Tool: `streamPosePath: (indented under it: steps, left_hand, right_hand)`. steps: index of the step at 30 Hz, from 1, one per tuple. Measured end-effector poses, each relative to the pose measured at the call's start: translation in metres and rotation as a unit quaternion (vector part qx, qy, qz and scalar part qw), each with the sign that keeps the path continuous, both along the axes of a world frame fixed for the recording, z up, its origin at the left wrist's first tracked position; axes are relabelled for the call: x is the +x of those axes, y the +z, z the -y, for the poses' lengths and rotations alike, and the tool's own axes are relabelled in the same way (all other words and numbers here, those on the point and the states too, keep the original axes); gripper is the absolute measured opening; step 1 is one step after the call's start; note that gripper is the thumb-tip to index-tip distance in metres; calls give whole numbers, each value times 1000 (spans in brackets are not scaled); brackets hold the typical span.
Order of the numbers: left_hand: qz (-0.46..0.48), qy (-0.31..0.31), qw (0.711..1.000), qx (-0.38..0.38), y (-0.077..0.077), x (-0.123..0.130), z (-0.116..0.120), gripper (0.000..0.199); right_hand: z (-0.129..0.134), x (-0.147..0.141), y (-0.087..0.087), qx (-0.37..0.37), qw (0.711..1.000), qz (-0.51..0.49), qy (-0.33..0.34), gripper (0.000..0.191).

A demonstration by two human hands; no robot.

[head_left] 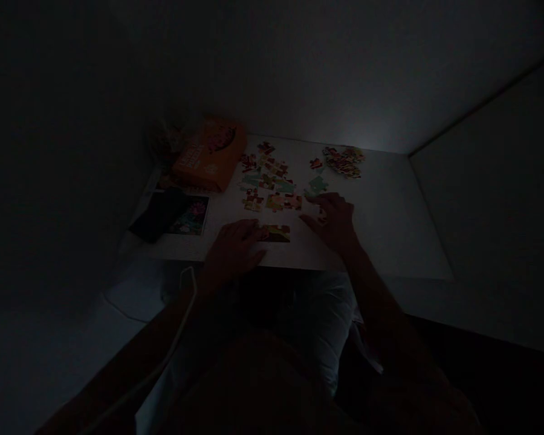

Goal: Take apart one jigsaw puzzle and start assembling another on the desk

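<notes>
In the dim head view, my left hand (234,249) lies with its fingers stretched out on the table near the front edge. Its fingertips touch or cover the left end of a short strip of joined jigsaw pieces (278,234). My right hand (334,221) rests to the right, thumb and fingers apart. Beyond the strip is a joined pair of puzzle pieces (283,202), just left of the right fingertips. A green puzzle piece (317,185) lies beyond that hand, and a loose piece (321,214) is partly hidden under it.
Scattered puzzle pieces (272,166) cover the table's middle, with a heap of pieces (344,162) at the back right. An orange puzzle box (213,157) stands back left. A dark phone-like object (159,214) overlaps a floral picture card (193,216). A white cable (188,314) crosses my left forearm.
</notes>
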State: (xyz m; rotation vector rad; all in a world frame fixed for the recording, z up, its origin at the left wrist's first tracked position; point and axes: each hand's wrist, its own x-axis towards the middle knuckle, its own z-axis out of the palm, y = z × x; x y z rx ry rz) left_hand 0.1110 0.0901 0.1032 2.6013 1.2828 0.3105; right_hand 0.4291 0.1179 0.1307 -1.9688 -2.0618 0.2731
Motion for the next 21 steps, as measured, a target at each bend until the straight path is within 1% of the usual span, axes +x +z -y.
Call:
streamPosePath:
  steps: [1, 3, 5, 7, 8, 9, 11, 16, 18, 19, 21]
  left_hand:
    - [-1, 4, 1000, 1, 0, 0, 1, 50]
    - [2, 16, 1000, 3, 0, -1, 1, 50]
    - [9, 31, 999, 7, -1, -1, 2, 49]
    - [14, 45, 999, 11, -2, -2, 2, 47]
    - [15, 48, 999, 13, -3, -3, 2, 45]
    - [16, 50, 999, 16, -4, -3, 2, 44]
    - [20, 48, 998, 24, -5, -4, 2, 44]
    - [25, 47, 998, 20, -7, -4, 1, 45]
    - [19, 47, 999, 14, -7, -4, 1, 46]
    - [16, 46, 999, 12, -7, -4, 0, 46]
    - [18, 45, 999, 11, -7, -4, 0, 46]
  right_hand:
    - [-10, -18, 3, -18, 999, 3, 43, 51]
    - [-33, -52, 5, -35, 994, 12, 102, 47]
    - [-55, -79, 2, -42, 989, 28, 141, 44]
    - [-73, -94, -2, -51, 984, 43, 166, 45]
    - [-80, -96, -4, -58, 982, 47, 173, 44]
    - [-86, -94, -6, -63, 982, 47, 174, 43]
    - [-95, -80, -6, -65, 985, 35, 153, 41]
    - [-117, -17, 2, -45, 997, -10, 60, 37]
    - [-127, 1, 5, -57, 997, 1, 48, 38]
    - [-132, 6, 6, -63, 997, 9, 48, 39]
    - [-143, 6, 5, -69, 996, 22, 60, 44]
